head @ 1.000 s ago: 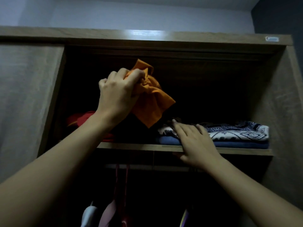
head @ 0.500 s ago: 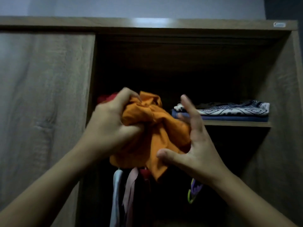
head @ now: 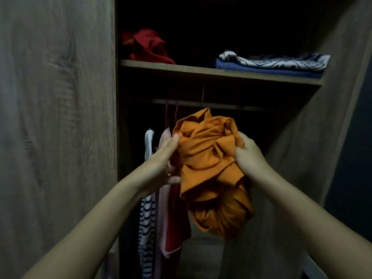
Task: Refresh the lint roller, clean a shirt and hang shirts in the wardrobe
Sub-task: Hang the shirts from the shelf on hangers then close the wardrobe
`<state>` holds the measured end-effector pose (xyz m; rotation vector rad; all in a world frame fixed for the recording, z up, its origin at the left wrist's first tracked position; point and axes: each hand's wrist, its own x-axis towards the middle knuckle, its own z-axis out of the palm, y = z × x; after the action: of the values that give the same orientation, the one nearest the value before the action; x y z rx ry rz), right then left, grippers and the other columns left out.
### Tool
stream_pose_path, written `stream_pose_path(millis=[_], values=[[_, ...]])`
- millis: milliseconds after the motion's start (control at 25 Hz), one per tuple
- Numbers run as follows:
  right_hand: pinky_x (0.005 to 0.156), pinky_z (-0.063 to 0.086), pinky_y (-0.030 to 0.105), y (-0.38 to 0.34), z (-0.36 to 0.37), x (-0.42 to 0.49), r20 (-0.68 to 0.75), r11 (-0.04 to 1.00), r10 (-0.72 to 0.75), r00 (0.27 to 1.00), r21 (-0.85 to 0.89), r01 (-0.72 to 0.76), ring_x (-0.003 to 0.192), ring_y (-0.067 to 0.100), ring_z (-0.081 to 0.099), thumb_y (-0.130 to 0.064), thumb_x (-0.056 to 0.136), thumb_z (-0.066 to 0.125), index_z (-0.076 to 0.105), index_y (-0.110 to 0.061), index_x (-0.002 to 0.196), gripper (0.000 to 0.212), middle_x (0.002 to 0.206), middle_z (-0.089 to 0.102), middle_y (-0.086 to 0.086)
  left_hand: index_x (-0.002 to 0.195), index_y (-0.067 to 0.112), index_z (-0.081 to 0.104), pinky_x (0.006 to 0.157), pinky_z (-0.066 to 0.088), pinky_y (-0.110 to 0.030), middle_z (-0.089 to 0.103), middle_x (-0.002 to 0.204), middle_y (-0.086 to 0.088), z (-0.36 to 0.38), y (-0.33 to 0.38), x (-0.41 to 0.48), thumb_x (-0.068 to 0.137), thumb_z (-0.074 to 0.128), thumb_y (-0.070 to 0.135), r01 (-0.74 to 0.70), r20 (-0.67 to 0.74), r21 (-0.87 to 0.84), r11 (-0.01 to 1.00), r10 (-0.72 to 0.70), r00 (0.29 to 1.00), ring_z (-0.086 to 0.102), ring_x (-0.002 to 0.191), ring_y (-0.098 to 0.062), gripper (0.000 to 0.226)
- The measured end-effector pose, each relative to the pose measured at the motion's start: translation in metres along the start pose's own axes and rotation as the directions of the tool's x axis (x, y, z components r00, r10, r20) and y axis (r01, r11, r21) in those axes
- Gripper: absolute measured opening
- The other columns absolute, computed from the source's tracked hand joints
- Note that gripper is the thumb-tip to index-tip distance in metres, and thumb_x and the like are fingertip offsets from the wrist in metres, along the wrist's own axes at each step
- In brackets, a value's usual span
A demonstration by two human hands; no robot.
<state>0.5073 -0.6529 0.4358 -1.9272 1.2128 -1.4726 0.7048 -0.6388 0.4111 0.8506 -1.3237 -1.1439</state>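
Holding bunched orange shirt (head: 209,168): right hand (head: 249,158) at 3 o'clock grips it, left hand (head: 161,164) at 9 o'clock presses flat. One-sided grip, shirt could drop.

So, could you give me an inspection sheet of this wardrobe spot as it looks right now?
Surface: wooden shelf, holding clothes.
Job's things: orange shirt, bunched, no hanger seen in it; rail under the shelf.
Clutter: red garment and folded stack on the shelf; striped garment hanging.
Grips: left hand flat against the shirt; right hand grips it.
Cables: nothing seen.
Surroundings: wardrobe door at left; dim light.
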Motion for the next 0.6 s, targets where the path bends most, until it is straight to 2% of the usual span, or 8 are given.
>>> stream_pose_path(millis=[80, 160, 200, 280, 360, 400, 480, 600], values=[[0.093, 0.049, 0.039, 0.003, -0.002, 0.002, -0.033, 0.988, 0.1, 0.994, 0.118, -0.096, 0.098, 0.023, 0.062, -0.033, 0.087, 0.058, 0.06, -0.033, 0.099, 0.013, 0.104, 0.067, 0.001, 0.133, 0.031, 0.036, 0.083, 0.052, -0.018, 0.052, 0.133, 0.004, 0.003, -0.015, -0.01, 0.094, 0.051, 0.034, -0.017, 0.016, 0.076, 0.997, 0.016, 1.0, 0.06, 0.102, -0.001, 0.043], [0.091, 0.049, 0.038, 0.006, -0.003, 0.001, -0.053, 0.984, 0.121, 0.991, 0.141, -0.112, 0.097, 0.02, 0.06, -0.035, 0.091, 0.052, 0.056, -0.037, 0.107, 0.017, 0.106, 0.064, -0.002, 0.126, 0.019, 0.047, 0.078, 0.054, -0.017, 0.065, 0.11, -0.001, 0.005, -0.025, -0.023, 0.09, 0.058, 0.019, -0.066, 0.079, 0.234, 0.97, 0.049, 0.996, 0.066, 0.096, -0.011, 0.038], [0.089, 0.048, 0.037, 0.007, -0.004, -0.001, -0.068, 0.987, 0.12, 0.99, 0.119, -0.112, 0.097, 0.018, 0.059, -0.035, 0.093, 0.049, 0.054, -0.036, 0.111, 0.019, 0.106, 0.062, -0.003, 0.119, 0.016, 0.055, 0.074, 0.052, -0.016, 0.067, 0.101, -0.004, 0.002, -0.029, -0.027, 0.09, 0.057, 0.018, -0.104, 0.028, 0.295, 0.95, 0.1, 0.995, 0.066, 0.092, -0.015, 0.029], [0.085, 0.046, 0.034, 0.007, -0.008, -0.002, -0.123, 0.99, 0.121, 0.985, 0.088, -0.11, 0.093, 0.016, 0.056, -0.034, 0.095, 0.044, 0.051, -0.034, 0.112, 0.019, 0.103, 0.058, -0.004, 0.104, 0.022, 0.064, 0.066, 0.049, -0.011, 0.068, 0.093, -0.001, 0.001, -0.03, -0.031, 0.091, 0.055, 0.03, -0.157, -0.065, 0.416, 0.896, 0.201, 0.977, 0.065, 0.086, -0.011, 0.018], [0.083, 0.045, 0.033, 0.005, -0.015, 0.0, -0.181, 0.989, 0.125, 0.976, 0.096, -0.109, 0.09, 0.015, 0.056, -0.032, 0.095, 0.044, 0.05, -0.035, 0.104, 0.011, 0.096, 0.058, -0.006, 0.108, 0.034, 0.062, 0.069, 0.047, -0.009, 0.063, 0.098, 0.008, -0.005, -0.028, -0.033, 0.079, 0.06, 0.052, -0.161, -0.001, 0.529, 0.833, 0.19, 0.982, 0.062, 0.088, 0.0, 0.034], [0.081, 0.045, 0.032, 0.006, -0.019, 0.001, -0.2, 0.988, 0.133, 0.971, 0.106, -0.113, 0.088, 0.014, 0.056, -0.031, 0.095, 0.044, 0.05, -0.035, 0.102, 0.01, 0.093, 0.057, -0.008, 0.117, 0.038, 0.057, 0.076, 0.047, -0.012, 0.058, 0.104, 0.011, -0.009, -0.029, -0.034, 0.071, 0.065, 0.06, -0.175, 0.072, 0.609, 0.774, 0.166, 0.983, 0.058, 0.095, 0.001, 0.052], [0.08, 0.043, 0.031, 0.008, -0.031, 0.004, -0.246, 0.988, 0.137, 0.959, 0.098, -0.116, 0.089, 0.014, 0.056, -0.031, 0.095, 0.043, 0.05, -0.033, 0.106, 0.013, 0.094, 0.057, -0.008, 0.131, 0.043, 0.043, 0.091, 0.043, -0.022, 0.047, 0.115, 0.013, -0.016, -0.033, -0.035, 0.063, 0.071, 0.063, -0.231, 0.212, 0.788, 0.57, 0.101, 0.972, 0.047, 0.108, -0.001, 0.077], [0.078, 0.04, 0.031, 0.01, -0.049, 0.004, -0.316, 0.991, 0.133, 0.939, 0.017, -0.135, 0.09, 0.018, 0.051, -0.028, 0.096, 0.04, 0.05, -0.024, 0.116, 0.023, 0.101, 0.054, -0.001, 0.132, 0.041, 0.041, 0.096, 0.039, -0.027, 0.038, 0.112, 0.012, -0.025, -0.038, -0.032, 0.071, 0.073, 0.036, -0.284, 0.294, 0.895, 0.344, 0.027, 0.956, 0.038, 0.11, -0.006, 0.069]])
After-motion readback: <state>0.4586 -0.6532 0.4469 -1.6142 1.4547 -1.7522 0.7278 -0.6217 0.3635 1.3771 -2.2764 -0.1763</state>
